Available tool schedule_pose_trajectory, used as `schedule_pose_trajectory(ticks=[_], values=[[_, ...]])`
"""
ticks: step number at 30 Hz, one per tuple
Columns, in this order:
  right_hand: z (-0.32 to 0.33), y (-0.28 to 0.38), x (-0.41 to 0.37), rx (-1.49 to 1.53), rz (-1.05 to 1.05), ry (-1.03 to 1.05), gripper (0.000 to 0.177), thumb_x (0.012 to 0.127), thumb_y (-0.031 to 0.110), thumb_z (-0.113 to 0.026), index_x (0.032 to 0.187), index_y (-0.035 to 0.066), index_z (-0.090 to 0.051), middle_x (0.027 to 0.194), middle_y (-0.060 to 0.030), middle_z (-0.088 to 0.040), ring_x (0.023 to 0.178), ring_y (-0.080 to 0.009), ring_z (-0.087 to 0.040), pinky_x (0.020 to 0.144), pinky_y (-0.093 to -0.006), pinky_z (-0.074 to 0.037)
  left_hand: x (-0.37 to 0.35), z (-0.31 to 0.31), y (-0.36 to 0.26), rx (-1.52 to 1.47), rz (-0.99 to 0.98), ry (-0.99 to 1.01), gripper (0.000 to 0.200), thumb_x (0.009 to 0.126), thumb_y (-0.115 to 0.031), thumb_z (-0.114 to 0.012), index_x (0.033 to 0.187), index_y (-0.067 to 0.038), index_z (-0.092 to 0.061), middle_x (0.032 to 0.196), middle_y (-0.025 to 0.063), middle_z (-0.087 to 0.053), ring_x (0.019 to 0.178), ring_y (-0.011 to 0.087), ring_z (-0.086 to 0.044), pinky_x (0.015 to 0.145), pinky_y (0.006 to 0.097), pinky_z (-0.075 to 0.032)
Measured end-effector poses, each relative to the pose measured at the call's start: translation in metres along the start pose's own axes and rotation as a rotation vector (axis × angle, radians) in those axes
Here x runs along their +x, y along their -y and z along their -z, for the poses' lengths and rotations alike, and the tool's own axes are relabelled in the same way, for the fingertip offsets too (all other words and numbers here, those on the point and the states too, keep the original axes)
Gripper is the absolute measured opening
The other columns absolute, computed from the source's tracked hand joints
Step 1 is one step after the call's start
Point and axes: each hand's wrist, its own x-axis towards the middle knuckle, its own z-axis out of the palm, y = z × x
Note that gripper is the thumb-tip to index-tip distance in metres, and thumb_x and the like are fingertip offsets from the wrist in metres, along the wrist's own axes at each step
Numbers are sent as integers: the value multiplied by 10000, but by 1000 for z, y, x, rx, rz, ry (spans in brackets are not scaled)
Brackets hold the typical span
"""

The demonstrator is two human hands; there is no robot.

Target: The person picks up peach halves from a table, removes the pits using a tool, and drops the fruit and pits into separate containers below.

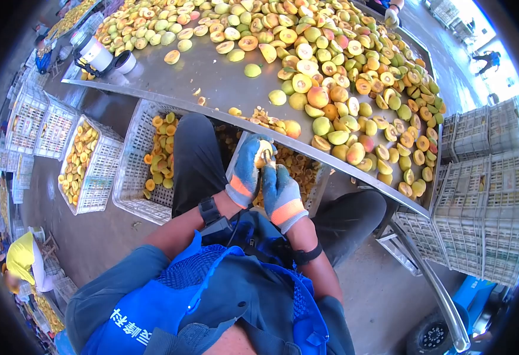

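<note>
My left hand, in a blue and grey glove with an orange band, is closed around a halved yellow fruit. Against it is my right hand, gloved alike, its fingers pinched at the fruit's cut face; whether they grip a small tool I cannot make out. Both hands are just off the near edge of the metal table, above a crate of fruit pieces. Many halved fruits are heaped on the table, with small scraps near its edge.
A white crate with fruit halves stands left of my legs, another crate beyond it. Cups and a jug sit at the table's left corner. Stacked crates are at right. A person in yellow is far left.
</note>
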Motion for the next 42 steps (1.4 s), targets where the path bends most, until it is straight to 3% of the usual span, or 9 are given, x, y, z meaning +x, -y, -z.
schedule_pose_trajectory(ticks=[4,6,12,15,19,29,32,39,42], values=[[-10,-12,7,227,-17,6,337,1062,273,-501,1080,-47,-607,887,-289,-672,880,-457,-677,722,-444,-523,-2,-12,-5,-205,118,-68,292,1062,-336,-421,1177,-105,-558,1018,72,-611,909,180,-610,848,323,-530],[-2,-7,5,117,-25,30,350,1064,277,-492,1121,-47,-612,928,-302,-679,919,-464,-675,747,-443,-530,-5,-14,-1,-215,126,-89,332,1056,-388,-411,1167,-111,-556,1013,69,-610,903,194,-611,860,335,-527],[4,-1,7,20,-35,74,405,1063,306,-472,1242,-41,-583,1005,-326,-679,1001,-488,-658,798,-477,-534,-7,-17,0,-293,222,-143,273,1048,-356,-442,1129,-117,-547,997,65,-598,923,198,-607,851,346,-528],[-8,-10,8,27,56,-4,421,1064,312,-465,1288,-33,-554,1010,-329,-675,995,-498,-654,792,-495,-534,-8,-13,6,-113,25,-74,241,1044,-329,-462,1117,-114,-541,1000,66,-597,906,203,-608,856,355,-531],[-19,-17,4,-112,-14,-15,566,1067,398,-380,1431,-32,-429,1019,-341,-675,973,-520,-655,797,-553,-542,-6,-17,0,-291,125,-34,242,1044,-311,-467,1161,-112,-540,1027,77,-603,904,208,-616,850,366,-545],[-15,0,-2,36,43,-139,364,1067,292,-469,1178,-32,-593,913,-334,-667,919,-505,-658,725,-509,-526,-6,-22,-10,-253,81,-25,302,1051,-357,-438,1220,-126,-532,1089,97,-625,986,230,-648,893,396,-563],[-8,7,-2,92,23,-58,436,1053,344,-436,1127,-59,-583,885,-356,-658,863,-552,-636,715,-577,-513,-7,-23,-12,-235,90,-32,300,1046,-357,-437,1217,-129,-530,1097,98,-627,1002,237,-651,905,401,-561],[5,5,1,-84,-20,75,452,1051,364,-441,1147,-62,-560,866,-364,-650,858,-544,-640,708,-572,-516,-6,-21,-10,-264,140,-31,292,1027,-355,-447,1187,-127,-536,1067,105,-633,974,254,-658,888,412,-561],[7,11,0,-58,-49,57,359,1053,306,-488,1106,-35,-586,876,-333,-661,883,-518,-647,690,-529,-511,-6,-17,-9,-260,165,-25,302,1019,-367,-453,1176,-124,-541,1047,106,-637,946,259,-660,871,412,-563]])
